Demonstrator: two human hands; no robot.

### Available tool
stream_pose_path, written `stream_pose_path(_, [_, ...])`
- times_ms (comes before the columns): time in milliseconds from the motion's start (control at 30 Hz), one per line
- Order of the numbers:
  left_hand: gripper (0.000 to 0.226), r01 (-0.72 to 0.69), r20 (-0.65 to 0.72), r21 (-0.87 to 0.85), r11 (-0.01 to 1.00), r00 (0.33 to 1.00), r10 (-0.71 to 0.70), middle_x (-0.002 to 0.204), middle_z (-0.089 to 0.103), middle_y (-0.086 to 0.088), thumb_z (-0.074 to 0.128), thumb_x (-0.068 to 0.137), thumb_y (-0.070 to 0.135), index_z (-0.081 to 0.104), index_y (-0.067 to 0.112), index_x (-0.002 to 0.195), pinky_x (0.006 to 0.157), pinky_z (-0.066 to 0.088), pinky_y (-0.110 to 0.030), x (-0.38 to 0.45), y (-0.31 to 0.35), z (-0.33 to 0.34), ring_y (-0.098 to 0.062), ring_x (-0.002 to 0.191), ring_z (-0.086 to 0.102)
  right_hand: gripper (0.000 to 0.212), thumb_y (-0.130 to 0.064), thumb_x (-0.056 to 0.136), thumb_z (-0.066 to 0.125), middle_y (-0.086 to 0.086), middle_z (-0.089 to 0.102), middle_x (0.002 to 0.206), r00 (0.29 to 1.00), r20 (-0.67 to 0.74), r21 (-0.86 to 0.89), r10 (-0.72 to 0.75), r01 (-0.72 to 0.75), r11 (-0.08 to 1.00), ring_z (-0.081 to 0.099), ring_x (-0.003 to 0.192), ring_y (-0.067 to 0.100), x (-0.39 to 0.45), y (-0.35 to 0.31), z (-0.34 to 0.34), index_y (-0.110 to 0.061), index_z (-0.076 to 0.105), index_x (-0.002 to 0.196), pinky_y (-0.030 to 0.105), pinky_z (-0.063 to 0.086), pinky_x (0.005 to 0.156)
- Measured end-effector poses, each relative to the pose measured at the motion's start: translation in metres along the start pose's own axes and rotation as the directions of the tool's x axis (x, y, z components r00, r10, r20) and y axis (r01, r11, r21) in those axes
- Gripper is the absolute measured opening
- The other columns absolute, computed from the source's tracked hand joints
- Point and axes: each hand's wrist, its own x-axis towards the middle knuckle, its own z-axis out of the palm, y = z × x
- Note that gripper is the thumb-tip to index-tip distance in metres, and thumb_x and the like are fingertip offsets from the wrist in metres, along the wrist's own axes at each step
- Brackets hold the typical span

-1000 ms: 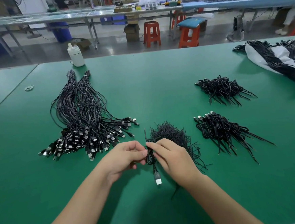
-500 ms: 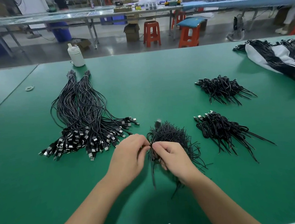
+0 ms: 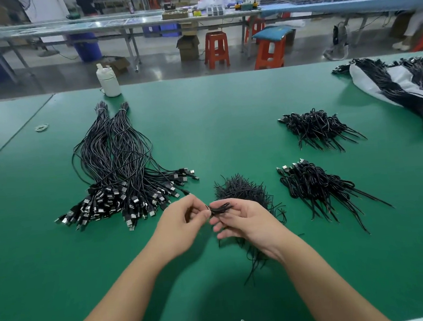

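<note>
i have the small bunch of black cable [image 3: 221,207] up off the tabletop [image 3: 62,273], caught between both hands just in front of the loose black heap [image 3: 240,189]. the left grip [image 3: 182,221] is closed on the bunch's left end, pinching it between thumb and forefinger. the right grip [image 3: 245,221] meets it from the other side, fingers pointing toward the left hand. its thumb and forefinger seem to clamp the right end while the lower fingers hang loosely spread beneath. the relation that counts is the axis: the bunch runs almost level, left to right, bridging the two pinches, with only a short stretch of strands bare between them. so i judge that any winding or twisting has to turn about that left-right line, one grip anchoring while the other works. for setting it down, the sorted pile [image 3: 313,185] lies off to the right, nearer the right grip. the long plugged cables [image 3: 120,167] lie left, nearer the left grip.
</note>
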Motion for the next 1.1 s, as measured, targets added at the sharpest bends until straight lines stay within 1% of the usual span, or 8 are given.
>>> stream_pose_path(167, [0.016,-0.006,-0.01,-0.004,1.0,1.0,0.006,0.068,0.06,0.0,0.067,0.091,0.012,0.062,0.021,0.08,0.068,0.047,-0.038,0.0,0.003,0.001,-0.019,0.065,0.053,0.011,-0.024,0.094,0.068,0.002,0.056,0.072,0.981,-0.175,-0.264,-0.082,0.033,0.964,0.037,0.05,0.014,0.006,0.002,-0.003,-0.027,0.076,0.101,0.026,0.031,0.049])
stream_pose_path(367, [0.014,-0.182,-0.082,0.243,0.953,0.975,0.207,0.075,0.06,0.012,0.066,0.092,0.02,0.057,0.024,0.082,0.067,0.044,-0.022,-0.003,0.011,0.009,-0.008,0.071,0.054,0.016,-0.036,0.096,0.064,-0.001,0.051,0.055,0.973,-0.221,-0.244,-0.067,0.011,0.97,0.037,0.047,0.013,0.009,0.003,-0.003,-0.026,0.076,0.101,0.023,0.033,0.046])
stream_pose_path(567, [0.009,-0.453,0.049,0.536,0.712,0.859,0.51,0.081,0.054,-0.003,0.064,0.092,0.006,0.057,0.009,0.085,0.069,0.047,-0.039,-0.003,0.012,0.009,-0.025,0.075,0.051,0.009,-0.031,0.096,0.065,0.003,0.056,0.067,0.964,-0.258,-0.2,-0.058,0.005,0.98,0.031,0.052,0.018,0.01,0.003,-0.001,-0.025,0.066,0.102,0.031,0.024,0.048])
stream_pose_path(633, [0.011,-0.493,0.094,0.597,0.632,0.826,0.556,0.08,0.054,-0.005,0.068,0.087,0.003,0.06,0.008,0.084,0.067,0.045,-0.039,-0.002,0.01,0.009,-0.027,0.071,0.051,0.002,-0.027,0.098,0.061,0.007,0.069,0.073,0.97,-0.233,-0.227,-0.075,0.021,0.974,0.025,0.054,0.024,0.01,0.002,0.001,-0.029,0.061,0.098,0.032,0.018,0.048])
stream_pose_path(733, [0.014,-0.525,0.131,0.621,0.582,0.802,0.583,0.079,0.055,-0.005,0.072,0.082,-0.001,0.062,0.008,0.085,0.068,0.04,-0.034,-0.002,0.009,0.012,-0.027,0.068,0.051,0.017,-0.023,0.102,0.055,0.006,0.071,0.07,0.982,-0.178,-0.274,-0.067,0.015,0.961,0.026,0.049,0.02,0.01,0.0,0.003,-0.032,0.064,0.09,0.031,0.018,0.046])
stream_pose_path(867, [0.01,-0.438,0.046,0.495,0.75,0.875,0.481,0.081,0.053,-0.001,0.063,0.092,0.005,0.057,0.01,0.085,0.069,0.043,-0.034,-0.002,0.009,0.009,-0.023,0.074,0.05,0.026,-0.014,0.105,0.047,0.007,0.074,0.079,0.99,-0.133,-0.181,-0.036,0.011,0.983,0.034,0.047,0.01,0.006,-0.003,0.0,-0.021,0.072,0.102,0.019,0.031,0.044])
stream_pose_path(967, [0.012,-0.278,-0.054,0.341,0.898,0.948,0.314,0.077,0.055,0.007,0.062,0.093,0.011,0.057,0.017,0.084,0.068,0.043,-0.028,0.0,0.007,0.007,-0.013,0.073,0.051,0.033,0.001,0.101,0.045,0.008,0.074,0.094,0.999,-0.043,-0.051,0.009,-0.011,0.999,0.048,0.056,0.011,0.003,-0.004,-0.004,-0.015,0.072,0.113,0.024,0.046,0.057])
stream_pose_path(1100, [0.019,-0.105,-0.06,0.197,0.975,0.991,0.119,0.07,0.061,0.004,0.066,0.092,0.018,0.056,0.026,0.078,0.067,0.045,-0.029,0.005,0.004,0.006,-0.012,0.067,0.053,0.031,0.004,0.095,0.056,-0.003,0.072,0.083,0.997,-0.057,-0.173,-0.052,0.042,0.984,0.058,0.067,0.01,0.003,-0.002,-0.003,-0.018,0.073,0.109,0.024,0.049,0.061])
